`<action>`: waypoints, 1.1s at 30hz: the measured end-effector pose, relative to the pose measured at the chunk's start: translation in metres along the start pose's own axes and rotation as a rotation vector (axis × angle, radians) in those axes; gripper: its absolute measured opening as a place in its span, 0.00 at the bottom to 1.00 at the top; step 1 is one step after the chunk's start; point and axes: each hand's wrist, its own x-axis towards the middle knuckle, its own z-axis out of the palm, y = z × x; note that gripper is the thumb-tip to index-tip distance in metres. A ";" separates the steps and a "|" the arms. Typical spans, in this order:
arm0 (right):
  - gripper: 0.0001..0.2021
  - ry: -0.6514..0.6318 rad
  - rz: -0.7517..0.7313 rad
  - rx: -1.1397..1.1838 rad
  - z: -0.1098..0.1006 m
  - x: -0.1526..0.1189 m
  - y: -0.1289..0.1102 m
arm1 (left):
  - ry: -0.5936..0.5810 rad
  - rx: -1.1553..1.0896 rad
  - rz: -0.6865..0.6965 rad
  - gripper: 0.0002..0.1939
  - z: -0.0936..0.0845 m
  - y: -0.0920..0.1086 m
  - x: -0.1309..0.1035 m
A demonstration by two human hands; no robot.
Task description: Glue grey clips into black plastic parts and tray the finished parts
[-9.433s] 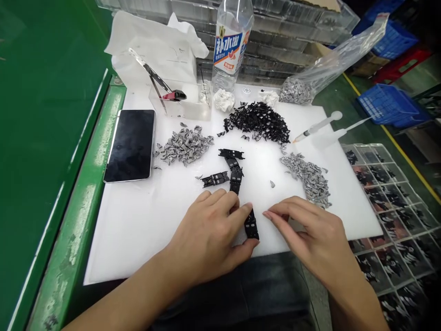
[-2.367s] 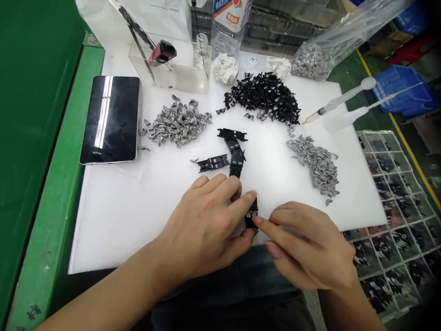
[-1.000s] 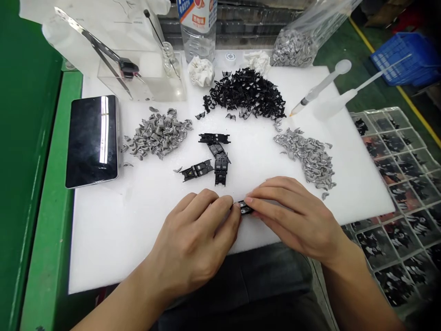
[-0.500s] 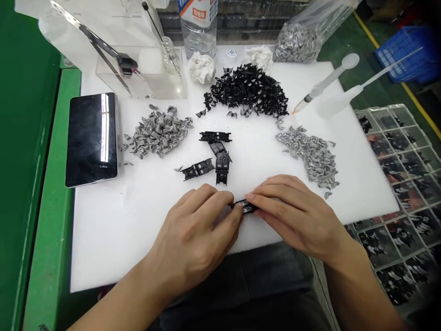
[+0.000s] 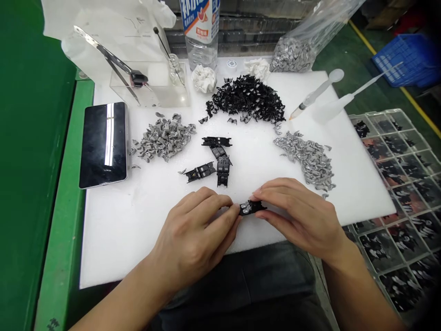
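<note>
A small black part (image 5: 254,207) with silvery pieces on its left half is between my two hands, near the front edge of the white foam board (image 5: 113,248). My left hand (image 5: 200,225) pinches its left end with thumb and forefinger. The fingertips of my right hand (image 5: 296,214) are on its right side, thumb below and forefinger above. Beyond my hands lie several similar black parts (image 5: 223,171). A heap of small black clips (image 5: 248,99) sits farther back, with a grey piece pile (image 5: 164,138) on the left and another grey pile (image 5: 306,158) on the right.
A dark-screened tablet (image 5: 104,145) lies at the left. Tweezers (image 5: 103,53) lean on a clear box (image 5: 161,94) near a bottle (image 5: 201,37). A syringe (image 5: 315,94) and a white dropper bottle (image 5: 332,109) stand at the right rear, above a compartment tray (image 5: 396,184).
My fingers have shifted on the black part, and more of its top and silvery pieces now show. The whole view has shifted slightly.
</note>
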 end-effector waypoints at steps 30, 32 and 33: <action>0.20 0.020 0.079 0.029 -0.006 0.001 0.001 | -0.090 0.029 -0.013 0.20 0.002 -0.002 0.000; 0.20 -0.007 0.095 0.029 -0.004 0.002 0.000 | -0.077 0.025 -0.011 0.20 0.002 -0.002 -0.002; 0.20 -0.010 0.099 0.037 -0.004 0.002 -0.001 | -0.066 0.018 -0.014 0.20 0.002 -0.001 -0.002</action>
